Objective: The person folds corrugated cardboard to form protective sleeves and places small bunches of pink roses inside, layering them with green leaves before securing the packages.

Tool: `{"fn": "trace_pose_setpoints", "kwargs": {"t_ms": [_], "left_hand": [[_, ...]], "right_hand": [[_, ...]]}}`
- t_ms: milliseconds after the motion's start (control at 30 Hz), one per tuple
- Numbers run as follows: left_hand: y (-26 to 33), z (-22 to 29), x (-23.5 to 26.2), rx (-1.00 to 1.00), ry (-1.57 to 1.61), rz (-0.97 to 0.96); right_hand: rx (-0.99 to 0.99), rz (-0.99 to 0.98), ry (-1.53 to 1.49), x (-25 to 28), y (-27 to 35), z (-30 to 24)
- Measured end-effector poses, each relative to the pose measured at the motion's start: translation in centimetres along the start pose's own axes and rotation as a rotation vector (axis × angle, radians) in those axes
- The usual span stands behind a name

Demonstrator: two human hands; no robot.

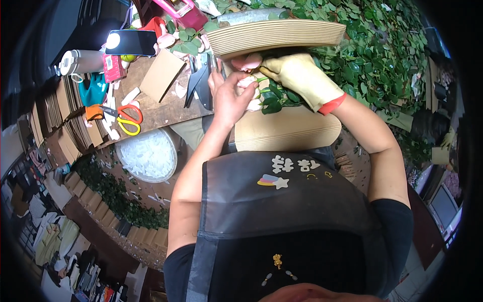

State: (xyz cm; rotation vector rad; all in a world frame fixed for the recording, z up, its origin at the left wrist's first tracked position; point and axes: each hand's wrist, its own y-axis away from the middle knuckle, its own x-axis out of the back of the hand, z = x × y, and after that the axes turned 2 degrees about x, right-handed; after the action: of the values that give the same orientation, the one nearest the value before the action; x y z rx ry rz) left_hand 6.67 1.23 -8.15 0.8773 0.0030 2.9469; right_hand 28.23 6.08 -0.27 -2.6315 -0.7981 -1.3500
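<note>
My bare left hand (232,95) closes its thumb and fingers round a pale pink rose (246,82), whose green stem points right. My right hand (302,78), in a cream glove with a red cuff, is bent with its fingers pinched at the rose stems; the fingertips are partly hidden. A pinker rose (246,61) lies just left of the gloved fingertips. Dark green rose leaves (273,99) hang below the glove. Ridged tan cardboard curves up behind the flowers as a far flap (276,38) and toward me as a near flap (287,130).
A wooden table (166,108) holds black-handled shears (198,83), scissors with red and yellow handles (130,120), a cardboard piece (162,76), a lit phone (131,43) and a white cup (83,62). Leaves (367,60) pile up at right. A tub (172,166) of white pieces stands below left.
</note>
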Motion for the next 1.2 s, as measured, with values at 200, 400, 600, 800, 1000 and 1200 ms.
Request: {"fn": "trace_pose_setpoints", "kwargs": {"t_ms": [200, 400, 600, 800, 1000, 1200], "left_hand": [[0.0, 0.2, 0.0, 0.054, -0.024, -0.043], [-0.1, -0.4, -0.3, -0.033, -0.038, 0.0], [-0.6, -0.3, -0.1, 0.049, 0.052, -0.017], [-2.1, -0.9, 0.0, -0.025, -0.143, -0.099], [-2.0, -0.1, -0.7, 0.055, -0.008, 0.086], [-1.9, -0.6, -1.0, -0.005, -0.046, 0.1]], "right_hand": [[0.185, 0.119, 0.411, 0.0, 0.6, 0.6], [0.172, 0.136, 0.201, -0.4, -1.6, -0.7], [-0.046, -0.089, 0.164, 1.0, -1.7, -1.6], [0.214, 0.07, 0.287, 0.0, -1.0, -0.7], [0.054, -0.265, 0.427, 3.2, -0.7, -3.2], [0.133, 0.043, 0.509, 1.3, -1.6, -2.8]]}}
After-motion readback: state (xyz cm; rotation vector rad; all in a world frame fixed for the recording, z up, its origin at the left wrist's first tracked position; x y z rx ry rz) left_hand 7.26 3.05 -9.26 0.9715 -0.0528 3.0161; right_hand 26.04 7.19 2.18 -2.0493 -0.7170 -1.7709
